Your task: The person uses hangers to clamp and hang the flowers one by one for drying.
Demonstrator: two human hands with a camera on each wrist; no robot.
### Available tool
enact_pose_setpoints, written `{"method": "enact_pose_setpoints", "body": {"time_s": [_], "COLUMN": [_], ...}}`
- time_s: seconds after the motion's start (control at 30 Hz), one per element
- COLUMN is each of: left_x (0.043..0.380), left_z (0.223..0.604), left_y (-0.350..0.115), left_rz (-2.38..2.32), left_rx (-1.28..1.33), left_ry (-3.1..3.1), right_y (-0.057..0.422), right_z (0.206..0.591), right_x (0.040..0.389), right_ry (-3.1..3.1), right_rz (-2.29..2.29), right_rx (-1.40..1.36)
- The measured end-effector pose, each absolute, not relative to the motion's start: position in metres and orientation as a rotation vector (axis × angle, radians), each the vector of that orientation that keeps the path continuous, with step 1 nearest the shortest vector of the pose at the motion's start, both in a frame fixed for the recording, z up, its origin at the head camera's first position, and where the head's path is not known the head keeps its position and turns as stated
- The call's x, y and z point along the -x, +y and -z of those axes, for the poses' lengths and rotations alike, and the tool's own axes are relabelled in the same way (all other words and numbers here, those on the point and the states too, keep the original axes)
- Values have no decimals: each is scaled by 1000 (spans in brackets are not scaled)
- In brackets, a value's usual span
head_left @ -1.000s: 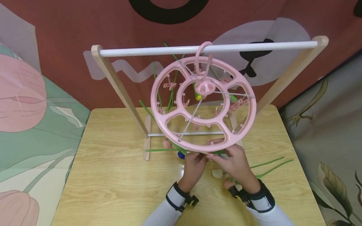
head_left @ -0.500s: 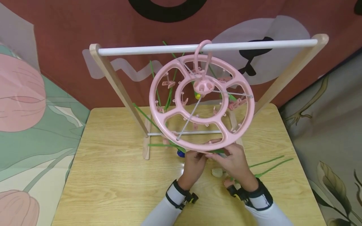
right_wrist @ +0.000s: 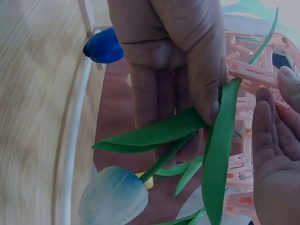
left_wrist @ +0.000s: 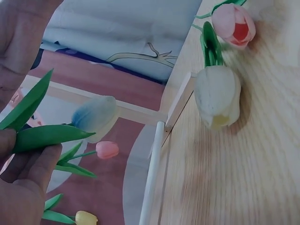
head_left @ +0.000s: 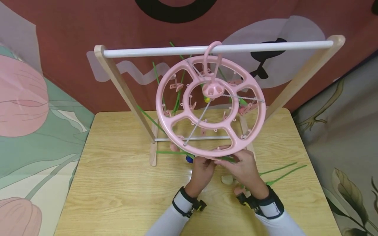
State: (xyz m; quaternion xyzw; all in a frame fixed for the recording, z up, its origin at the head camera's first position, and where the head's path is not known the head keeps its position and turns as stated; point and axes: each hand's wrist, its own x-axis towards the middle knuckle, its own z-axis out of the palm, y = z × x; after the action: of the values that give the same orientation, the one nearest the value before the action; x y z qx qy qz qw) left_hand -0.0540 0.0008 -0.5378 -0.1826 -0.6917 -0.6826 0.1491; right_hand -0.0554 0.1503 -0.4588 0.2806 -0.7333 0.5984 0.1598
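A round pink clip hanger (head_left: 168, 123) hangs by its hook from a white rail. Below its near rim both hands meet. My left hand (head_left: 203, 173) pinches the green stem of a white-and-blue tulip (right_wrist: 115, 197), whose bloom hangs downward; in the left wrist view the fingers lie against its leaves (left_wrist: 51, 136). My right hand (head_left: 243, 168) grips a pink clothes peg (right_wrist: 253, 75) between thumb and fingers, in the right wrist view, with the top of the tulip's stem and leaves close to its end. In the head view the hanger and hands hide most of this tulip.
A wooden rack with a white top rail (head_left: 153, 51) stands on the table (head_left: 118, 183). Several tulips hang from the hanger, including a blue tulip (right_wrist: 104, 46) and a pink one (left_wrist: 107, 150). A white tulip (left_wrist: 218, 96) and a pink-red tulip (left_wrist: 233, 24) lie on the table.
The hanger has shifted slightly left and up in the head view, and hanging stems at the left have swung a little. Both hands keep nearly the same place and hold.
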Motion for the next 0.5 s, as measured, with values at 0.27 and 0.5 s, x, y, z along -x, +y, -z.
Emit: {"method": "enact_pose_setpoints", "body": {"time_s": [0.27, 0.5], "left_x": [54, 55], "left_z": [537, 539], "left_y": [3, 1], "left_rz": [2070, 2049], "left_rx": [528, 547], "left_ry": [-1955, -1966], "right_y": [151, 150], "right_z": [461, 461], "right_x": [57, 57], "right_ry": [-2023, -2043], "right_rz": [-1781, -1795], "right_rx": [-838, -823]}}
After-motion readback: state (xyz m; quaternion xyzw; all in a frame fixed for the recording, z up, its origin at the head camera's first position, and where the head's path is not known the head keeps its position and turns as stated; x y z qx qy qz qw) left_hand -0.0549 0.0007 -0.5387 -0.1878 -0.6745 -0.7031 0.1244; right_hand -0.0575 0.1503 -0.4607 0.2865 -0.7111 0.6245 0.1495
